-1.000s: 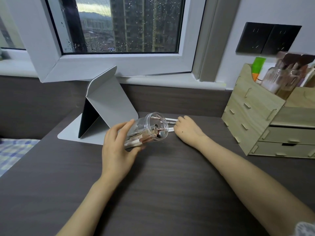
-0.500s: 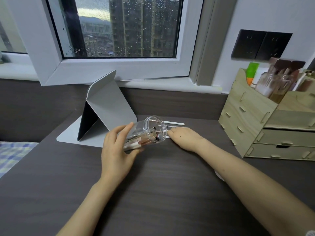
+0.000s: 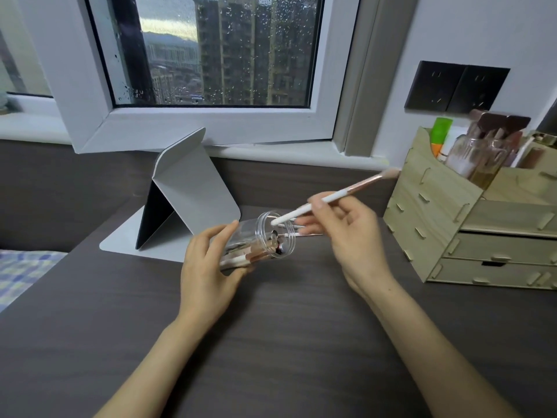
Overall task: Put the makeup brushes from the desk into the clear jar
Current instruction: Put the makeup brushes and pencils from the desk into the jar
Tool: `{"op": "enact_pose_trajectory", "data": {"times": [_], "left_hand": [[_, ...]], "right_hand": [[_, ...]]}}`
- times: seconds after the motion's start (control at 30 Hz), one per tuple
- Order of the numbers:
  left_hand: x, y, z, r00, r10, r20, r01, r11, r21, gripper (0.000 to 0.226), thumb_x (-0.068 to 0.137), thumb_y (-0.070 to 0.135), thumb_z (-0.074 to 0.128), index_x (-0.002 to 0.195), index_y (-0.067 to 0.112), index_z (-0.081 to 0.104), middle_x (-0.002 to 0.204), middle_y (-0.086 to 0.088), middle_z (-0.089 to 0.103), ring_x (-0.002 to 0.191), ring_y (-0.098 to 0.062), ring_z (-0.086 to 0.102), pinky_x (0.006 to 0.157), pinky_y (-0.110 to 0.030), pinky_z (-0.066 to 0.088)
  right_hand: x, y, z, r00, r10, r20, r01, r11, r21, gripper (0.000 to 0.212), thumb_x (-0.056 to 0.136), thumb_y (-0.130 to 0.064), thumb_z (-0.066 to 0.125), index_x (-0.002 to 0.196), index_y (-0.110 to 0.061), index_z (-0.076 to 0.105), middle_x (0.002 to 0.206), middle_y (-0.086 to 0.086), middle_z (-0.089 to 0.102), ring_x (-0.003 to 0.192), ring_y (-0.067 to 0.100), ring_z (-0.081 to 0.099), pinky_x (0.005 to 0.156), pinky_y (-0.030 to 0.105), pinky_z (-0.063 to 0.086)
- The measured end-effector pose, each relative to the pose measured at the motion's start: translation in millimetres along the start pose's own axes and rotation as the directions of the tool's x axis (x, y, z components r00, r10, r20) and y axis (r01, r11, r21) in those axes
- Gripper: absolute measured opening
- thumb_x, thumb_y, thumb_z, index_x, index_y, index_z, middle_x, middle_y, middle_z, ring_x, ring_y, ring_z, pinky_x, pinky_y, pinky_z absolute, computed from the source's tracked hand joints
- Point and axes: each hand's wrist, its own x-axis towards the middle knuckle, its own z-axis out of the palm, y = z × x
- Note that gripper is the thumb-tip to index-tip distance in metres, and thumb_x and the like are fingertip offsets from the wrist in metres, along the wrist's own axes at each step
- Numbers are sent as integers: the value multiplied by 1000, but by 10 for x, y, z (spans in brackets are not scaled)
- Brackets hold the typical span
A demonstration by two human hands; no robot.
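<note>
Head view: left hand grips the clear jar, tipped on its side above the dark desk, brushes already inside. Right hand pinches a white-handled makeup brush, handle tip at the jar's mouth, bristles pointing far right toward the wooden organizer.

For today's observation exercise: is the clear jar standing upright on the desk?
No: the left hand holds the clear jar tipped on its side, its open mouth facing the brush in the right hand.
</note>
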Motion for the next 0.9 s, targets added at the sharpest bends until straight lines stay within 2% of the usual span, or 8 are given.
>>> {"op": "enact_pose_trajectory", "data": {"times": [0.13,0.3,0.43,0.5,0.6,0.7,0.8,0.9], "left_hand": [[-16,14,-6,1000,21,17,-21,1000,0,79,56,13,85,125,20,47,113,-10,56,101,-19,47,91,-11,27],[-4,-22,9,1000,-7,10,7,1000,7,79,55,12,86,124,17,50,111,-10,57,100,-20,48,88,-15,29],[-2,-34,6,999,-33,5,33,999,6,78,54,13,86,124,18,51,111,-9,57,100,-21,48,87,-17,30],[3,-40,-1,999,-37,-6,37,999,0,78,55,14,85,125,19,50,111,-9,56,100,-19,47,87,-16,29],[16,-40,-9,998,-51,-27,51,999,-11,79,55,15,85,125,21,48,111,-9,56,100,-22,48,85,-16,30],[21,-47,-11,997,-63,-44,63,998,-4,81,54,13,86,125,21,48,111,-9,56,100,-26,51,85,-18,31],[26,-57,-14,996,-75,-50,75,997,-13,82,54,13,86,125,22,47,112,-8,56,100,-24,50,85,-18,31],[27,-50,-20,996,-71,-55,69,997,-22,76,56,19,81,125,19,50,112,-7,56,100,-23,50,86,-18,32]], "right_hand": [[-13,87,184,991,62,120,-29,965,-261,23,80,6,62,82,-16,62,70,3,64,55,-1,61,51,12,48],[37,83,190,996,20,89,6,961,-275,21,77,7,66,87,-10,60,80,10,62,59,7,60,47,17,49],[211,127,2,997,22,-77,-34,988,-153,13,84,4,59,80,-7,61,71,7,61,50,4,61,43,17,47],[389,337,-147,980,-9,-197,-59,940,-336,13,86,2,55,80,-6,64,69,9,62,48,2,59,46,16,47],[605,817,-316,996,-15,-93,-66,599,-798,15,85,-4,55,89,-6,70,87,12,71,79,21,65,71,25,46],[693,1222,-366,981,115,156,119,276,-954,23,88,-10,52,107,-9,65,109,11,67,103,32,55,86,35,42],[740,1389,-304,918,155,365,371,-12,-928,18,84,-12,58,98,-15,69,99,6,69,95,31,55,77,36,44],[741,1412,-253,864,159,477,502,-224,-835,11,57,-13,75,56,-21,67,60,-4,65,63,20,59,52,23,41]]}}
